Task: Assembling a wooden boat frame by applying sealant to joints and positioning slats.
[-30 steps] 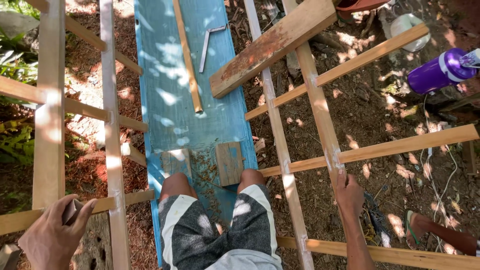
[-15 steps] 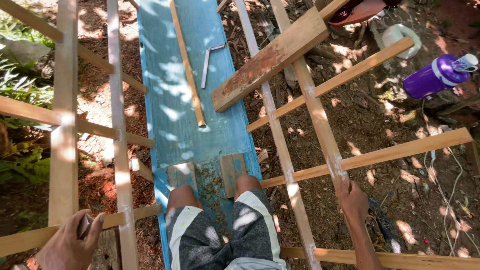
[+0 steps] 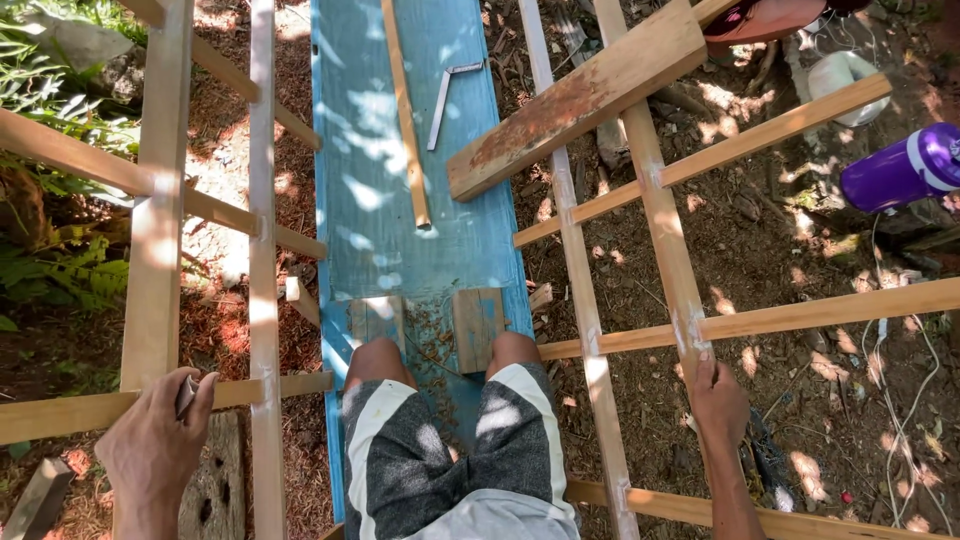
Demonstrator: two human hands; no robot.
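Two hands frame the nearest part of the view. Left hand point(image 3: 155, 440) lies on a horizontal slat point(image 3: 60, 415) of the left frame, its grip closed around a small dark object point(image 3: 187, 395) whose kind cannot be told. Right hand point(image 3: 718, 398) presses flat, fingers spread and holding nothing, on the right frame point(image 3: 665, 235) just where an upright meets a cross slat point(image 3: 830, 310). Between the hands, the person's knees point(image 3: 445, 360) sit astride a blue plank point(image 3: 400, 180) that serves as worktop.

Just beyond the knees, two small blocks point(image 3: 478, 325) lie on the plank with wood shavings point(image 3: 430, 340) scattered between them. Farther up the plank rest a thin strip point(image 3: 405, 110) and a metal square point(image 3: 445, 95), side by side but apart. A wide board point(image 3: 580, 95) lies diagonally with its near end on the plank's right edge and crosses the right frame.

Risks, as judged: weight pressed on the thin slats may crack a joint or shift a frame; the wide board, only partly supported, may slide off the plank; loose shavings near the knees may reduce footing on the plank.

Containers: a purple bottle point(image 3: 905, 170) lies on its side on the ground at far right, apparently capped, contents not visible; a pale cup point(image 3: 845, 80) lies beyond it, interior not discernible.
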